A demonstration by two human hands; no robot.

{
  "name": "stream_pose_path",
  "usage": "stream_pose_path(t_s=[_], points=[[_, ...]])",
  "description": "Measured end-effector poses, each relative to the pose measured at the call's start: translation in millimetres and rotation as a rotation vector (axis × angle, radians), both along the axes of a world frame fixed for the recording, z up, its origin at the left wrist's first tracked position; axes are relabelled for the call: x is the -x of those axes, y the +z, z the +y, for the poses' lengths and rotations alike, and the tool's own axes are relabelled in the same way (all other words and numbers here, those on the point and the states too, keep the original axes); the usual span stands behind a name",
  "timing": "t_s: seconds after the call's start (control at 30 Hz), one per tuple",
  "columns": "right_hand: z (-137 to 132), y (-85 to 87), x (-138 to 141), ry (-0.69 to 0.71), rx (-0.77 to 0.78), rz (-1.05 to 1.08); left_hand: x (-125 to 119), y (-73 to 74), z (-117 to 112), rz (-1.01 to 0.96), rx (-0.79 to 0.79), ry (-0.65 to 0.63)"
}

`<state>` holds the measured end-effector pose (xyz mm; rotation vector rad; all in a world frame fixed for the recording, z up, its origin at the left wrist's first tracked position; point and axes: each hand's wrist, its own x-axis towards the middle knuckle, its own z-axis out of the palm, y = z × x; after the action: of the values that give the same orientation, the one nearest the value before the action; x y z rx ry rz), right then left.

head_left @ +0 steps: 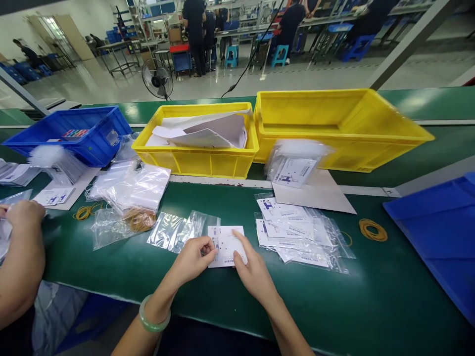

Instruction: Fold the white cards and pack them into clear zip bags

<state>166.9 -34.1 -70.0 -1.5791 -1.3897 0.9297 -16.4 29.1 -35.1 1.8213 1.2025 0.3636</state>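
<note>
My left hand [193,258] pinches the left edge of a small white printed card [227,244] that lies on the green belt [371,296]. My right hand [252,269] rests on the same card, with the forefinger stretched across it and the thumb at its lower edge. Just left of the card lie empty clear zip bags [176,230]. To the right is a loose stack of bagged cards [297,232]. A green bangle [152,319] sits on my left wrist.
Two yellow bins [196,158] [371,133] stand behind, the left one holding paper. A blue bin [85,143] is at the left, a blue tray [441,237] at the right. Rubber bands [373,230] and clear bags [133,190] lie around. Another person's arm [20,247] works at the far left.
</note>
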Motion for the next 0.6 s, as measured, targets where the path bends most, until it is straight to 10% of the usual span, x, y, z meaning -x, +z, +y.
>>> stream_pose_path(t_s=[0.27,0.6], points=[[-3,25.6,7,0.059,-0.063,0.009,-20,25.7,-16,-0.058,-0.067,-0.105],[-3,29.0,10,0.057,-0.103,-0.038,-20,17.9,-25,-0.014,-0.372,-0.073]])
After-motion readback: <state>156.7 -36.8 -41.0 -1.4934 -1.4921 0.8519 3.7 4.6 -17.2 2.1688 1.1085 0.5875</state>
